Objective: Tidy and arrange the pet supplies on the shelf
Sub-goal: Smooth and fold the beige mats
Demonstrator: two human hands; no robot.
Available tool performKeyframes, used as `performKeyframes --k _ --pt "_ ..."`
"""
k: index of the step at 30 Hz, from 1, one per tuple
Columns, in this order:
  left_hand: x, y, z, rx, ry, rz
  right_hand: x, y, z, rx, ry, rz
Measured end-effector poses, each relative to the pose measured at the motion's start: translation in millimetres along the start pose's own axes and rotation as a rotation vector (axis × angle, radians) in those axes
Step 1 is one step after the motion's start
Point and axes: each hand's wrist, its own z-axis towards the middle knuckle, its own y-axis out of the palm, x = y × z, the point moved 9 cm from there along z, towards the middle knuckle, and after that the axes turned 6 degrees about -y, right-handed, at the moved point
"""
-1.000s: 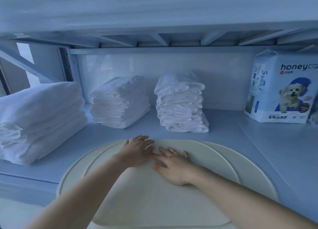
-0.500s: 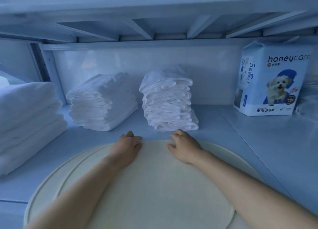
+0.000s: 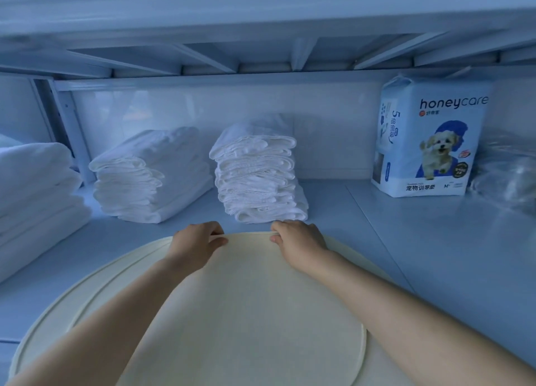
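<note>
Forward since a moment ago, my left hand (image 3: pixel 197 240) and right hand (image 3: pixel 298 240) now pinch the cream mat's (image 3: pixel 246 313) far edge, fingers curled, probably to straighten it along the shelf's (image 3: pixel 406 255) front edge.

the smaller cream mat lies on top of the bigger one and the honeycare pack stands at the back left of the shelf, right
Not quite: the head view shows the honeycare pack at the back right of the shelf, not the left. The smaller cream mat does lie on the bigger cream mat.
</note>
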Motion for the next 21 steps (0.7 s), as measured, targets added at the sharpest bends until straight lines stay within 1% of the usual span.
performKeyframes --k 4,10,16,21 --pt "43.8 12.6 0.9 0.0 0.003 -0.002 34.4 -17.6 -23.2 0.001 -0.008 0.026" --pt "130.0 32.9 7.3 0.042 0.032 -0.039 109.4 -47.8 -59.3 0.002 0.023 0.059" --pt "237.3 54.3 14.4 0.094 0.115 -0.021 208.7 -84.2 -95.9 0.018 0.111 0.066" --pt "331.2 79.0 18.8 0.17 0.22 -0.026 296.7 -107.7 -125.0 0.039 0.183 0.016"
